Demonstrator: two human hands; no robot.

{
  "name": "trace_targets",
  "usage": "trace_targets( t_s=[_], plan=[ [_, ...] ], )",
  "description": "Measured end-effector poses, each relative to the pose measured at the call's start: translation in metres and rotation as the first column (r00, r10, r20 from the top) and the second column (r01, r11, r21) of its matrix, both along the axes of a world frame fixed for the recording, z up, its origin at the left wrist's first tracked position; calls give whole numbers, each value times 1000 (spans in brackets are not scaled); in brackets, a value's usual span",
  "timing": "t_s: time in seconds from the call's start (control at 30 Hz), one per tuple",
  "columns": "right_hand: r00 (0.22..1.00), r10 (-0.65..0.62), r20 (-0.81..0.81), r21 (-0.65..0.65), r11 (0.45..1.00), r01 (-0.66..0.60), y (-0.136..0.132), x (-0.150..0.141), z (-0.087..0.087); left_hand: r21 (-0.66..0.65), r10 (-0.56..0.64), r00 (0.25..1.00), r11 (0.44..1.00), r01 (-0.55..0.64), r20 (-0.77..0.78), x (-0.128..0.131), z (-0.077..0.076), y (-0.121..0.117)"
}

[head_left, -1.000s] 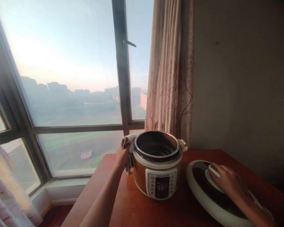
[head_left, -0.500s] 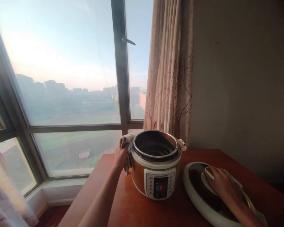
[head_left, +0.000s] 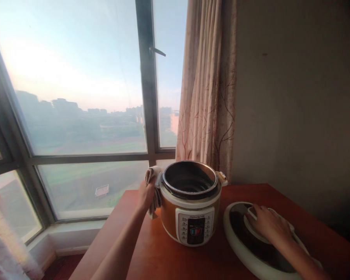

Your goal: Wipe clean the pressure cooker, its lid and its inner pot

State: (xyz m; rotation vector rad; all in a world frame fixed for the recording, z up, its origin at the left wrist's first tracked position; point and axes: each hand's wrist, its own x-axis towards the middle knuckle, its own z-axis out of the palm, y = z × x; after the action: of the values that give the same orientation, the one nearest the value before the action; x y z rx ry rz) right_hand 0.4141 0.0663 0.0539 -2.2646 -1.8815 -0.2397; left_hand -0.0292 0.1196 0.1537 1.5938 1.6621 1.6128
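Observation:
A brown and white electric pressure cooker (head_left: 166,217) stands upright on the table, its lid off and the dark inner pot (head_left: 189,179) showing inside. My left hand (head_left: 146,194) is closed around a bunched, striped cloth (head_left: 152,173) at the cooker's left side handle. Part of that cloth hangs down beside the cooker. To the right lies the cooker's lid (head_left: 236,237), white-rimmed with a dark top. My right hand (head_left: 271,223) is wrapped over the lid's white handle (head_left: 252,225), its fingertips partly hidden.
The reddish-brown wooden table (head_left: 160,260) carries the cooker and lid. Behind it are a large window (head_left: 90,157) and a patterned curtain (head_left: 204,97). A grey wall (head_left: 294,116) rises on the right. The cooker's right side handle (head_left: 222,177) sticks out toward the lid.
The whole view has shifted a little, so everything sits slightly farther left. My left hand and the cloth have moved slightly left against the cooker. The right hand stays on the lid.

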Motion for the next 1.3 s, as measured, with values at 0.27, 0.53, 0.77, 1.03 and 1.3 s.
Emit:
trace_targets(
  t_s=[0.27,0.53,0.77,1.03,1.3],
  plan=[
    [946,223,-236,172,967,-185,23,-49,117,-142,176,829,946,-292,-531,-1,72,-10],
    [910,262,-321,124,964,-234,64,-117,151,-178,3,560,947,-267,-828,42,87,-7],
    [931,191,-312,86,981,-172,83,-122,139,-227,-50,581,945,-236,-813,33,88,6],
    [923,166,-348,97,985,-141,106,-127,137,-192,-7,598,950,-246,-801,36,83,34],
    [913,126,-388,88,991,-99,128,-132,135,-165,40,600,945,-283,-799,33,80,66]
  ],
)
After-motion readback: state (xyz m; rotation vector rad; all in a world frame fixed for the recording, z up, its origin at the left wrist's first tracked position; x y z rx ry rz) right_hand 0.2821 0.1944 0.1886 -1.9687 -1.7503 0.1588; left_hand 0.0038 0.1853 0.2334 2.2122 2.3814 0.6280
